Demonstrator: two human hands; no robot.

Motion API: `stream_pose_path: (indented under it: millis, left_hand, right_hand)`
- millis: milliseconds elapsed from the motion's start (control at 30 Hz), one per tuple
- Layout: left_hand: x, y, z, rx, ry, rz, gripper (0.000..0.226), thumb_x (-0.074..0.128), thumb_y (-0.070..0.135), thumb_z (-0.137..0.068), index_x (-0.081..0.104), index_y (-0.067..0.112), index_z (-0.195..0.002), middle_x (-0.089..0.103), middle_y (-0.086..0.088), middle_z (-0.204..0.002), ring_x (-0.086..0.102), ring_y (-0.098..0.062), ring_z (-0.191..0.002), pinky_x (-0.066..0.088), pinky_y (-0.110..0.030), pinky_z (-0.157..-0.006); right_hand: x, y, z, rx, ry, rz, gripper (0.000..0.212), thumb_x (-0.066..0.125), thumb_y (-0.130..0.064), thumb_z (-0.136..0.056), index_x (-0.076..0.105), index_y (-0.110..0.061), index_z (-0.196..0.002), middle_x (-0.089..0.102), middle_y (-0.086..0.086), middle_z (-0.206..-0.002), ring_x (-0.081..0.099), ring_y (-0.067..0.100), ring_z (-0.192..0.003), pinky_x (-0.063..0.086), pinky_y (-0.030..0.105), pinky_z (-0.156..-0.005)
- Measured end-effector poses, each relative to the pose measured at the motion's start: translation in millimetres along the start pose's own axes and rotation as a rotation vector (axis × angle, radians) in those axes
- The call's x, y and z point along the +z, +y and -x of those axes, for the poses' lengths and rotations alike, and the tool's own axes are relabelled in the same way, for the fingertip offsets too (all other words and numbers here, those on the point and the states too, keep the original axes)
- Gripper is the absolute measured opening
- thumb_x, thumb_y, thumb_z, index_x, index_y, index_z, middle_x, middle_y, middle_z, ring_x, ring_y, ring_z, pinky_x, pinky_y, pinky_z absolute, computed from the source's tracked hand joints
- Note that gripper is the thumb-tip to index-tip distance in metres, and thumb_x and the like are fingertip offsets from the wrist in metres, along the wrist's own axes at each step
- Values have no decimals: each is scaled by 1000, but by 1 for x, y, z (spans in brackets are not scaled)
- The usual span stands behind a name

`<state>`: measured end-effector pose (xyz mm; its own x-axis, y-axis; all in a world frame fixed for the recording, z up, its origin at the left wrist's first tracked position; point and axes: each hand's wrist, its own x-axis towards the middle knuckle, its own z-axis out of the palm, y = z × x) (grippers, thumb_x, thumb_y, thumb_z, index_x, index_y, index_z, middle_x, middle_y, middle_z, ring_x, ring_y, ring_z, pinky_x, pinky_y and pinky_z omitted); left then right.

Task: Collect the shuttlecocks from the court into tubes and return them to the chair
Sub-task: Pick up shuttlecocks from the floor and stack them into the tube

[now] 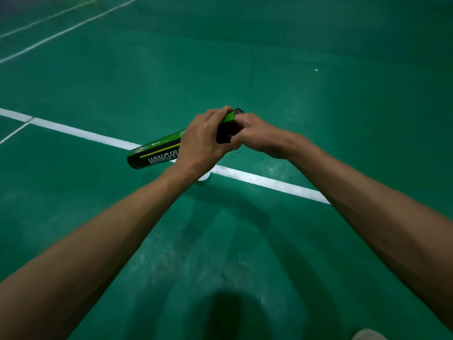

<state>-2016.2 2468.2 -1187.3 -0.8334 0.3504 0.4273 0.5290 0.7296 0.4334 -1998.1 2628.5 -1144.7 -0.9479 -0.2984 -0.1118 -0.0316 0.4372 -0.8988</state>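
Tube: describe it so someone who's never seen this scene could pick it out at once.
On the green court floor a wide white line crosses mid-frame. Over it the left hand and right hand meet, both gripping the tube, which slants down to the left. It is the only long cylinder in view: green and black with white lettering.

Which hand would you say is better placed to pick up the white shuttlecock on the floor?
Probably the right hand: it only grips the end of the green-and-black tube, while the left hand wraps its middle.
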Motion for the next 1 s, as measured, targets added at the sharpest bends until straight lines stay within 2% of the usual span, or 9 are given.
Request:
stream_pose_path:
  millis: [100,167,233,300,433,633,733,867,1000]
  left_hand:
    - [27,30,-14,37,-20,46,83,89,37,-74,54,14,-146,64,-8,-133,59,-31,-117,49,-43,-98]
    - [42,47,-23,67,-31,67,85,91,36,-72,54,14,-145,64,-9,-134,59,-33,-118,48,-43,-99]
    - [54,60,-27,136,-57,84,84,92,36,-71,56,12,-144,65,-10,-133,59,-33,-118,47,-43,-98]
    - [61,70,-25,229,-93,80,82,91,38,-71,59,12,-142,66,-10,-132,61,-34,-115,48,-42,-95]
    - [57,65,-15,251,-91,62,81,86,41,-71,59,11,-141,66,-11,-132,61,-34,-113,49,-42,-94]
    - [40,29,-9,165,-97,-16,80,89,32,-71,58,11,-142,66,-10,-132,61,-34,-112,51,-44,-93]
    - [39,30,-16,156,-75,-51,79,88,31,-74,57,11,-144,65,-10,-133,60,-33,-113,50,-44,-95]
    - [50,51,-41,132,-24,-61,78,87,34,-76,55,12,-144,65,-11,-131,60,-35,-110,47,-42,-92]
    - [65,80,-66,149,-59,-70,75,77,34,-80,52,14,-148,63,-11,-135,59,-34,-114,49,-44,-94]
  right_hand:
    - [-38,15,26,29,208,71,35,55,-10,-57,67,6,-86,55,7,-74,48,15,-73,37,33,-68]
    - [-58,22,46,78,236,98,42,51,-10,-54,69,5,-89,54,8,-74,46,15,-72,34,31,-66]
    - [-70,29,62,141,190,134,38,52,-9,-54,68,3,-87,54,6,-75,46,13,-70,34,30,-63]
    - [-71,36,70,205,138,121,17,58,-2,-60,61,-6,-76,52,3,-74,45,13,-70,36,31,-63]
    - [-56,44,56,221,38,19,29,55,18,-71,58,2,-96,50,7,-83,46,16,-76,41,34,-68]
    - [-27,37,19,150,-76,-8,46,59,-4,-58,55,12,-101,47,12,-87,43,22,-81,39,39,-71]
    - [-35,36,12,93,-72,-21,32,58,-6,-57,57,0,-89,46,10,-80,43,20,-75,37,35,-65]
    - [-66,39,9,34,99,-89,14,56,-6,-52,57,-8,-66,48,3,-62,45,14,-59,36,28,-55]
    - [-95,50,21,-13,100,-50,12,55,-9,-57,54,-3,-68,43,7,-66,42,16,-61,34,31,-57]
